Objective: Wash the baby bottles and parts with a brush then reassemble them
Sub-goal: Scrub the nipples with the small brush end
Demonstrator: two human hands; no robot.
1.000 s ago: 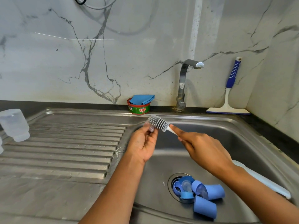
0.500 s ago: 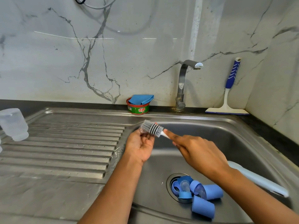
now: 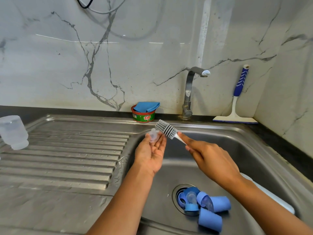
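Closest to me, in the bottom of the steel sink [image 3: 254,146], the blue bottle parts [image 3: 210,219] lie heaped on and beside the drain: two caps on their sides, open ends facing roughly left, and rings with a clear piece down in the drain itself. I can read no writing on them.

Above the basin, the left hand [image 3: 150,155] is turned palm up and pinches a clear silicone teat [image 3: 154,135] between the thumb and fingertips, with the rest of the fingers nearly straight. The right hand [image 3: 211,160] is wrapped round the white stem of the brush [image 3: 166,129], forefinger laid along it. The brush's long axis runs on a slant from the right hand up and leftward. Its grey ribbed head points away towards the back wall, right against the teat; whether the bristles touch it I cannot tell.

To the left, on the ribbed drainboard [image 3: 67,150], a clear bottle [image 3: 14,132] stands mouth down, well apart from the hands.

Farther back, on the sink's rear ledge, sits a red and green tub [image 3: 145,117] marked "EXO", with a folded blue cloth [image 3: 146,106] on top. Beside it rises the tap [image 3: 188,92], its spout pointing right. In the corner, a squeegee [image 3: 237,102] leans on the marble wall [image 3: 67,65], blue-striped handle up.
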